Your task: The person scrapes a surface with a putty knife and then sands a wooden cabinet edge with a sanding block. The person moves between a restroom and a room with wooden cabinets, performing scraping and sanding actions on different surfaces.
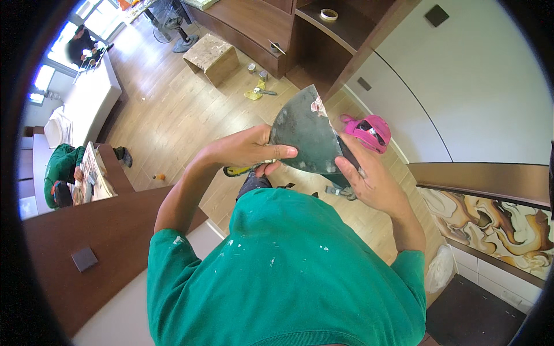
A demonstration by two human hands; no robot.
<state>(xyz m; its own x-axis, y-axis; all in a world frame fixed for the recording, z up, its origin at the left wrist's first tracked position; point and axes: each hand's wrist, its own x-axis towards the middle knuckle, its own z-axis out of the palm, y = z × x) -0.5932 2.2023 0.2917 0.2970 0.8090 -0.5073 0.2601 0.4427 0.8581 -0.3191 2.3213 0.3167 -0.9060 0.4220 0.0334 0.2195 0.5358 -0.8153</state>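
In front of my chest I hold a dark grey, fan-shaped plate (303, 130) between both hands. A clump of pinkish putty (318, 106) sticks to its right edge, and pale smears mark its face. My left hand (257, 144) grips the plate's left side, thumb pressed flat on the face. Beneath that hand shows a yellow-and-black handle (236, 171); whether my fingers hold it I cannot tell. My right hand (372, 179) is closed at the lower right edge, where a dark piece (348, 155) shows between fingers and thumb; its kind is partly hidden.
A pink bag (372, 132) lies on the floor by the white cabinet doors. Farther off are a stained wooden stool (213, 57), two small cans (263, 75), a brush on yellow plastic (258, 91) and a fan (182, 37). Two people (62, 167) work at the left.
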